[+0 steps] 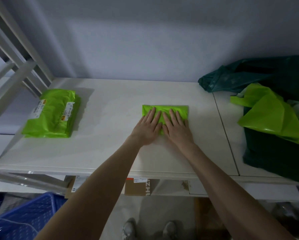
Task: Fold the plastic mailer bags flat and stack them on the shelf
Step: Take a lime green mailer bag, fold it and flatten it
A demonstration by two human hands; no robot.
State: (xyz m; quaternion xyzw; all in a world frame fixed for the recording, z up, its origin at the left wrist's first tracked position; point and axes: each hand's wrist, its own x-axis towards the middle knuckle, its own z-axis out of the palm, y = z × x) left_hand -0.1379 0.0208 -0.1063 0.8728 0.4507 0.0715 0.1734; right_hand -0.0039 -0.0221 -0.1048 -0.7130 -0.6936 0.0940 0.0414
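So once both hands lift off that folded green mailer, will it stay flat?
Probably not fully: the folded mailer looks like thin, glossy film, needing both hands, left and right, pressed flat on it. It likely springs open slightly, feels floppy and light, and slides easily on the smooth shelf.

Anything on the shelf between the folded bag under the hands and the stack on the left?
Nothing visible. Both hands, left hand and right hand, press flat on the folded green mailer; bare white shelf lies between it and the stack of folded mailers.

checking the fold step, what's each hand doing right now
Left hand: open, fingers straight, pressing flat on the folded green mailer.
Right hand: open, fingers straight, pressing the same mailer.
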